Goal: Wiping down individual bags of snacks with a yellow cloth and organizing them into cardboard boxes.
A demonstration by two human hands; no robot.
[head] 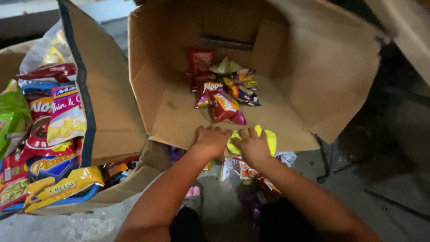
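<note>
Two hands at the front lip of open brown cardboard box: right hand fingers grasping crinkled yellow snack packet; left hand curled, just beside it, grip hidden. Small red snack bags piled deeper inside.

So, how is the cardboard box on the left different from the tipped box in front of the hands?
The left box is packed full of snack packets, while the tipped box holds only a small pile of packets deep inside. The left box opens upward; the tipped box lies on its side, its opening facing the camera. Both hands, left hand and right hand, are at the tipped box's flap, not the left box. Both are brown cardboard.
</note>
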